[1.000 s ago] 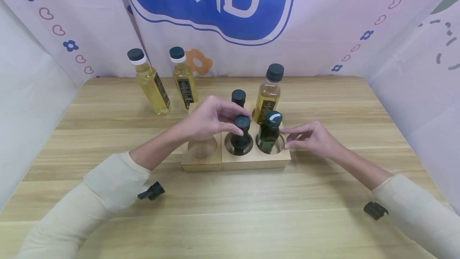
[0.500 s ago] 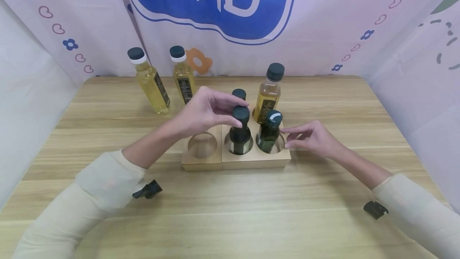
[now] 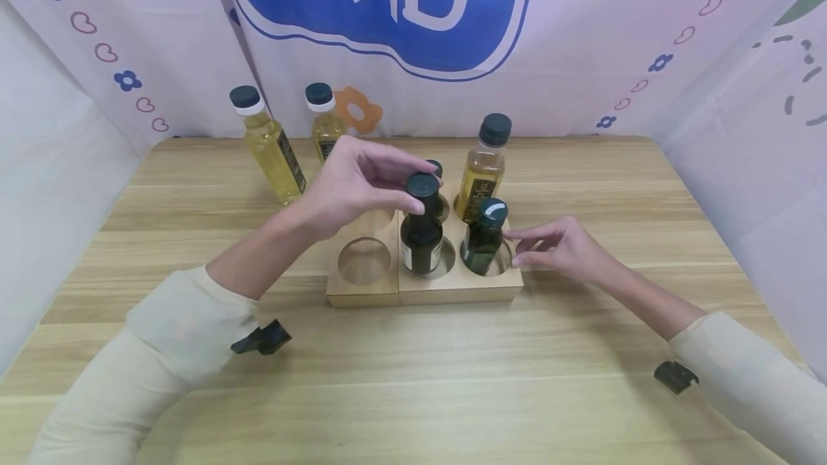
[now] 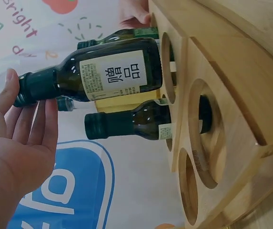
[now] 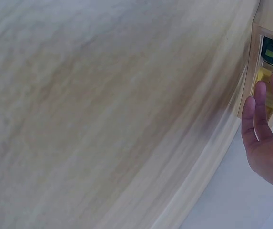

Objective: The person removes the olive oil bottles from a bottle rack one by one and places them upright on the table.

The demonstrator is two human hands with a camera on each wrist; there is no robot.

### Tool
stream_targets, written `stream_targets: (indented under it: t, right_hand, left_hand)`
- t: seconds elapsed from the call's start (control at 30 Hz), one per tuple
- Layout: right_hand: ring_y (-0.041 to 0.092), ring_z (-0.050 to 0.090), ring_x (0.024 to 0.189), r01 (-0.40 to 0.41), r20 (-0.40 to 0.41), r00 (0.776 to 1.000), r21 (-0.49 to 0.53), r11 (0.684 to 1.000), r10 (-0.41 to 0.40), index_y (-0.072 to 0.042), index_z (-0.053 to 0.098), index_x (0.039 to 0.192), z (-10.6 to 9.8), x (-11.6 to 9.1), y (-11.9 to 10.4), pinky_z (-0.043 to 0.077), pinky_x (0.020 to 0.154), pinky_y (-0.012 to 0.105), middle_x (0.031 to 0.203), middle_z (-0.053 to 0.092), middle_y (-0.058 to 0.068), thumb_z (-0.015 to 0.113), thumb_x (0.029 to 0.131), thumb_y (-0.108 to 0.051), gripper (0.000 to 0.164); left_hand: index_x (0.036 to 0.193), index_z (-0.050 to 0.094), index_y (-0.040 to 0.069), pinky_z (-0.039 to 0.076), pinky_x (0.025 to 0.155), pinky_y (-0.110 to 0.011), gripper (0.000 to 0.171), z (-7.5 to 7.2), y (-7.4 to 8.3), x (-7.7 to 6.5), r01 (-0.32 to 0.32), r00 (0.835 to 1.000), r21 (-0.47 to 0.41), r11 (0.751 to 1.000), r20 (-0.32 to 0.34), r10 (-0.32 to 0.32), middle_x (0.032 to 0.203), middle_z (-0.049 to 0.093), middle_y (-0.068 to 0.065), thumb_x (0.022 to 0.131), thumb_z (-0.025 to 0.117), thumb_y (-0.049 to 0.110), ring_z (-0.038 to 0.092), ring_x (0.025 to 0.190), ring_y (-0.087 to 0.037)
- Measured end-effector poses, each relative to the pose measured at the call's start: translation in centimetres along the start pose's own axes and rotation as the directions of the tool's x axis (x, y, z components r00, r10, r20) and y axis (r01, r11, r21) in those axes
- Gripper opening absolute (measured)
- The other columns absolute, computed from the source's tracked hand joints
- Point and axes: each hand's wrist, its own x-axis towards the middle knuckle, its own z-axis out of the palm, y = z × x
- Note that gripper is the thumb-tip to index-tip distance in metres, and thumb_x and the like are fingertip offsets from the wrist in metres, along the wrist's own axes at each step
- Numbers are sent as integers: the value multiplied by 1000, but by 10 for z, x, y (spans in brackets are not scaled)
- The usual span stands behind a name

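Observation:
My left hand [image 3: 345, 189] pinches the dark green cap of a dark green glass bottle [image 3: 421, 239] between thumb and fingers. In the left wrist view this bottle [image 4: 112, 71] shows a cream label, and its base is at the mouth of a round hole. The wooden holder [image 3: 452, 296] has two rows of such holes. At its right end my right hand [image 3: 568, 250] touches the side with extended fingertips. A green bottle [image 3: 482, 242] leans in the front right hole. Behind the held bottle stands another dark green bottle [image 4: 146, 119], mostly hidden in the head view.
A yellow oil bottle [image 3: 481, 178] stands in the back right hole. Two more yellow oil bottles, one at far left [image 3: 274, 153] and one partly behind my left hand [image 3: 327, 131], stand toward the back. A printed cloth [image 3: 581, 41] hangs behind the wooden table [image 3: 452, 386].
My left hand has raised the dark green bottle from low in the front middle hole and shifted it left, bringing its label into sight. The right hand has stayed in place.

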Motion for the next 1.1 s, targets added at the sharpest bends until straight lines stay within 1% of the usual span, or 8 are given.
stream_targets:
  t: [0.13, 0.23, 0.33, 0.47, 0.63, 0.87, 1.0, 1.1]
  right_hand:
    - [19, 75, 80, -4, -1, 1000, -5, 1000, 4, 3, 73, 121, 0, 0, -1, 64, 71, 28, 95, 78, 17, 86, 82, 0, 41]
    - [20, 76, 81, -5, -2, 1000, -14, 1000, 5, 2, 74, 121, 0, 1, -2, 64, 72, 28, 95, 79, 17, 86, 82, -1, 40]
    - [20, 76, 81, -7, -2, 1000, -21, 1000, 7, 2, 74, 121, -1, 1, -2, 64, 72, 28, 95, 79, 16, 86, 82, -1, 40]
    - [20, 76, 81, -12, -3, 1000, -20, 1000, 12, 2, 74, 120, -1, 1, -2, 64, 72, 27, 95, 79, 16, 86, 82, -1, 40]
    - [19, 76, 81, -14, -1, 1000, -10, 1000, 14, 3, 74, 120, 0, 0, -2, 63, 71, 27, 94, 79, 17, 86, 82, 0, 40]
    - [17, 75, 78, -15, 1, 1000, 2, 1000, 15, 4, 73, 121, 0, -1, -1, 64, 71, 28, 94, 78, 17, 85, 82, 1, 41]
    - [17, 75, 77, -9, -1, 1000, 6, 1000, 9, 5, 72, 121, 0, -1, -1, 64, 70, 28, 94, 78, 18, 85, 82, 2, 41]
    - [17, 75, 77, -8, -3, 1000, 1, 1000, 8, 4, 73, 120, 0, 0, -1, 64, 70, 27, 94, 78, 18, 85, 82, 1, 40]
  left_hand:
    - [115, 74, -9, 64, 82, -33, 39, -6, 4, -2, -16, 999, -43, 999, -32, 15, 104, 79, -12, 77, 80, -18, 77, 96, -23]
    - [110, 78, -4, 65, 79, -32, 38, -10, 7, -2, -29, 998, -69, 997, -57, 25, 100, 80, -11, 75, 80, -20, 77, 92, -23]
    - [107, 80, 0, 65, 79, -32, 39, -12, 8, -2, -35, 997, -80, 996, -77, 29, 99, 80, -11, 74, 80, -21, 77, 91, -24]
    - [105, 81, 1, 65, 80, -32, 39, -14, 10, -1, -52, 995, -67, 996, -94, 46, 98, 80, -9, 74, 80, -21, 78, 89, -23]
    - [104, 81, 2, 65, 80, -33, 38, -17, 11, -1, -74, 992, -78, 994, -113, 65, 97, 80, -9, 75, 79, -22, 78, 87, -23]
    - [105, 81, 1, 65, 78, -32, 34, -22, 12, 0, -60, 985, -51, 997, -163, 51, 97, 80, -8, 77, 82, -18, 77, 87, -21]
    - [105, 81, 0, 64, 74, -28, 32, -26, 12, 1, -63, 981, -25, 998, -188, 58, 98, 80, -9, 77, 83, -16, 77, 87, -21]
    - [105, 80, -1, 64, 73, -27, 32, -28, 12, 1, -66, 977, -14, 998, -206, 62, 96, 80, -8, 77, 84, -15, 77, 86, -20]
